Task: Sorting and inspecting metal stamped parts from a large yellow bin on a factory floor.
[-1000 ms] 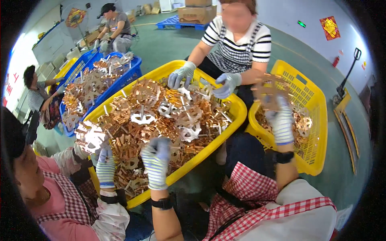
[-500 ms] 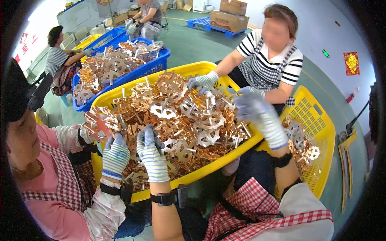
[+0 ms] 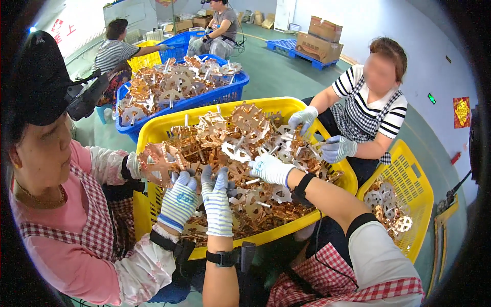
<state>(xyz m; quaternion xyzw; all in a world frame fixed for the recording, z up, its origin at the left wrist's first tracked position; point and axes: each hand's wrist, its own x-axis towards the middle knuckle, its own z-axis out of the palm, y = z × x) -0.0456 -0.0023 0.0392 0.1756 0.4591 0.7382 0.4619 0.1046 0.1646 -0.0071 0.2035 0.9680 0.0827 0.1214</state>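
My left hand [image 3: 217, 204], in a striped white and blue-grey glove, is over the near side of a heap of copper-coloured and silver toothed metal plates [image 3: 250, 120]. Its fingers stretch forward, slightly apart, with the thumb out to the right; no part shows clearly between them. In the middle of the heap my right hand [image 3: 273, 170] reaches down with bent fingers drawn together, beside a silver plate [image 3: 236, 151]. What its fingertips grip is hidden. The heap fills a yellow plastic basket [image 3: 276, 236]; silver pins stick out of many plates.
On my left a co-worker in pink holds a round copper-coloured plate [image 3: 161, 162]. Opposite, another co-worker's gloved hands [image 3: 338, 149] are at the basket's far edge. Behind stands a blue basket [image 3: 225, 92] of similar parts; a second yellow basket [image 3: 417, 197] is at right.
My right hand has come left and down from above the basket's right side into the heap. My left hand's fingers have straightened. The view has shifted; the co-worker opposite has drawn a hand back.
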